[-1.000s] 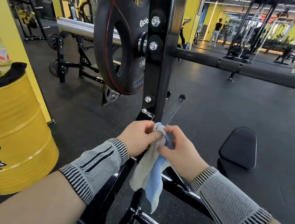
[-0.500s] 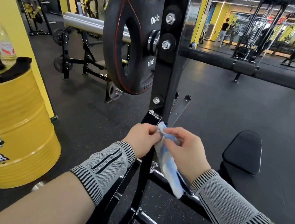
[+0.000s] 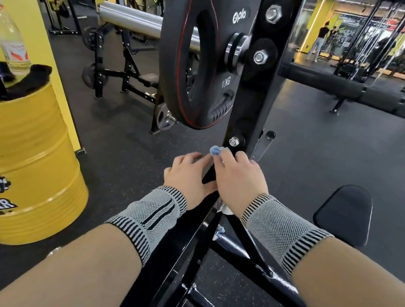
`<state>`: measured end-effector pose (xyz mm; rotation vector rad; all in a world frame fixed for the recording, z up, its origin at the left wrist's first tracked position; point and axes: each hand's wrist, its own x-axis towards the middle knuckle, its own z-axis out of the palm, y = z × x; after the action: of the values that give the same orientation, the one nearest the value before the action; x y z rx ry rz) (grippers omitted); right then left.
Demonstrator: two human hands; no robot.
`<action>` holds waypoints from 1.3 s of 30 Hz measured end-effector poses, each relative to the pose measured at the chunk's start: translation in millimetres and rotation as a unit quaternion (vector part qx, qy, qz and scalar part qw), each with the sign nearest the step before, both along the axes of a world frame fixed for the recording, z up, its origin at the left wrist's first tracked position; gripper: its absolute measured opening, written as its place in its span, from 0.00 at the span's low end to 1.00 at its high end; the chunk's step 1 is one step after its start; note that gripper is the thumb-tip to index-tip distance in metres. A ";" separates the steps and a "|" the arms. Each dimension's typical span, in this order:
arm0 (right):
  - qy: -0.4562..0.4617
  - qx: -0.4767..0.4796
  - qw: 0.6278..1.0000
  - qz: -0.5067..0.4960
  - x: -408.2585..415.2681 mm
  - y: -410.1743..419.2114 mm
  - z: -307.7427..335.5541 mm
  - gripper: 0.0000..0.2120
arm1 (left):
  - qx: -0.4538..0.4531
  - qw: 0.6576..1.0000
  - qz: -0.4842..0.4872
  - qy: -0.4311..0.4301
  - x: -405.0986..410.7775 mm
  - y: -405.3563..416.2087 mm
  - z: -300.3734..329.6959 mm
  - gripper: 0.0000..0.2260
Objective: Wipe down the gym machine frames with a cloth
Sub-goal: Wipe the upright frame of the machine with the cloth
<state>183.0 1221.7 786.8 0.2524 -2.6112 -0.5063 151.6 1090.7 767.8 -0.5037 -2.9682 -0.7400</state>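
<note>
Both hands are set on the post, just below its lowest bolt. A cloth is bunched under the curled right hand; the left hand is laid beside it, fingers fairly straight, nothing seen held. Wiping is judged barely begun: the post above the bolt and the base bars below are left.

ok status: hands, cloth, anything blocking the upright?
Right hand grips cloth against frame upright, below bolt. Left hand rests beside it. Weight plate hangs above.
</note>
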 end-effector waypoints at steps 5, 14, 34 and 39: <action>-0.005 -0.035 0.999 -0.014 19.1 12.2 1.8 0.22 | 0.011 1.000 -0.009 -0.014 -0.9 1.0 -3.8 0.32; -0.045 -0.019 0.998 -0.048 15.8 6.9 8.2 0.20 | 0.034 0.999 -0.017 -0.018 0.5 0.3 -4.3 0.30; -0.029 -0.397 0.917 0.005 39.7 31.9 24.2 0.11 | 0.071 0.996 -0.027 -0.051 1.4 -0.4 -3.0 0.26; 0.047 -0.146 0.987 0.042 19.5 11.6 19.5 0.10 | 0.066 0.997 -0.006 -0.042 2.4 1.4 -4.9 0.28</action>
<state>202.5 1233.3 806.3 0.2330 -2.5279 -0.1004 154.1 1092.1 762.9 -0.4954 -2.9666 -0.9751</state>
